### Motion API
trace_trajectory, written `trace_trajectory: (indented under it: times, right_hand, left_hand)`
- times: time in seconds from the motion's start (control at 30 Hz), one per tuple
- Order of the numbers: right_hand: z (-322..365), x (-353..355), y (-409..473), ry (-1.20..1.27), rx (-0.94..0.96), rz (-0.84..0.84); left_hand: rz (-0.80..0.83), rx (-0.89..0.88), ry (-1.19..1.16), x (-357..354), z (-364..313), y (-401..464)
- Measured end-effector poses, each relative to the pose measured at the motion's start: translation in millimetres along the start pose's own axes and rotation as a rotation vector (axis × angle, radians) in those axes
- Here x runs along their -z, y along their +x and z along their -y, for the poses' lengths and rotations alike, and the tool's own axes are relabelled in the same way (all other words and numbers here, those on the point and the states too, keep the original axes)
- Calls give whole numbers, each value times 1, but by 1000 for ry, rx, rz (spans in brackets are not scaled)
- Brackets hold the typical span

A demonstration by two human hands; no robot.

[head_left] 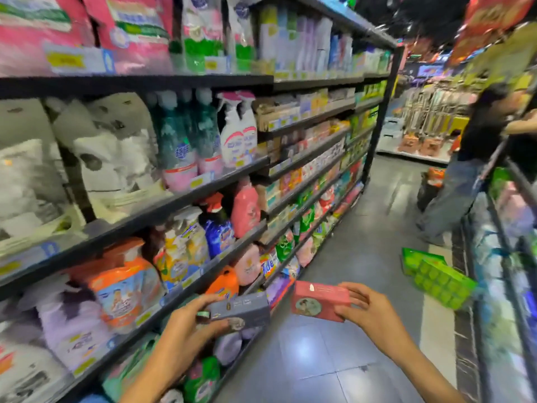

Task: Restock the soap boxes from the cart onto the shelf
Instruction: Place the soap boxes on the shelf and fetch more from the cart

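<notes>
Grey and pink soap boxes in the hands

The left hand (186,321) is closing around the grey soap box (239,311), just beside the shelf (203,274) edge. The right hand (369,309) is gripping the pink soap box (318,301), lying crosswise, farther toward the aisle.

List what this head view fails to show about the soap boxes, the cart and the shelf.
- Cart: not in the head view at all.
- Grey box in the left hand: print too small and blurred to read; fingers cover its left end.
- Pink box in the right hand: text too small; fingers hide its right end.
- Shelf: soap slot cannot be told; motion blur smears the far packs.
- Green cartons on the floor: contents unreadable.
</notes>
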State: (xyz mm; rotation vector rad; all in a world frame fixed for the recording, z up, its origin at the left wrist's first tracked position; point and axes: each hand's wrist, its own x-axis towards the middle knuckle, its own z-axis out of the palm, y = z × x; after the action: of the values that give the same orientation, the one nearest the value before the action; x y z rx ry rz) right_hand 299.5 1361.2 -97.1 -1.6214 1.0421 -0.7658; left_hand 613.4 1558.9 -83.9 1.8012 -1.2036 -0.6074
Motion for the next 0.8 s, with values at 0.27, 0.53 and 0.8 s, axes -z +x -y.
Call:
trace_trajectory:
  times: [0.27,0.53,0.8]
  right_hand:
    - [-17,187,78,25,52,-144]
    - [-26,303,167,62,67,-223]
    - [-34,345,316,83,70,-192]
  left_hand:
    - [106,-201,-39,-137,-120,139]
    - [174,-225,-98,-229,-193,249]
    - [113,-268,-92,-278,-201,397]
